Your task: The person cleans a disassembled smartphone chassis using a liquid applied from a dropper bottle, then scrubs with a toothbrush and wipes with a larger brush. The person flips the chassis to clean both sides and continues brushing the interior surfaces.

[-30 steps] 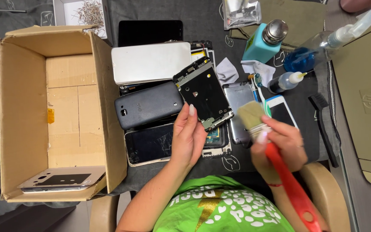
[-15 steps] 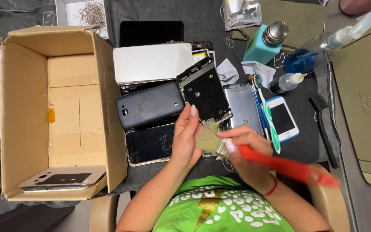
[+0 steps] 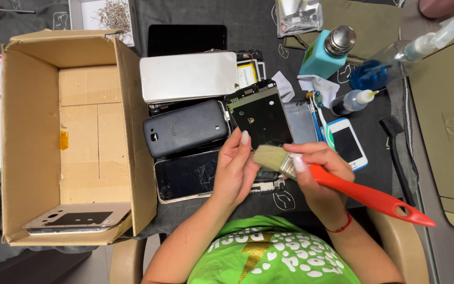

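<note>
Dark desk [image 3: 258, 26] w/ phones, my left hand [image 3: 235, 171] gripping phone frame [image 3: 261, 118] near front edge, right hand [image 3: 316, 168] closed on red-handled brush [image 3: 342, 184], bristles at frame.

red-handled brush [image 3: 342, 184], teal bottle [image 3: 321, 55], brown cardboard box [image 3: 32, 63], white phone [image 3: 187, 76]

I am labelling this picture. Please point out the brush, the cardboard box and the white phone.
brush [image 3: 366, 193], head view, on its red handle.
cardboard box [image 3: 135, 131], head view, on its right wall.
white phone [image 3: 347, 143], head view, on its dark screen.
</note>
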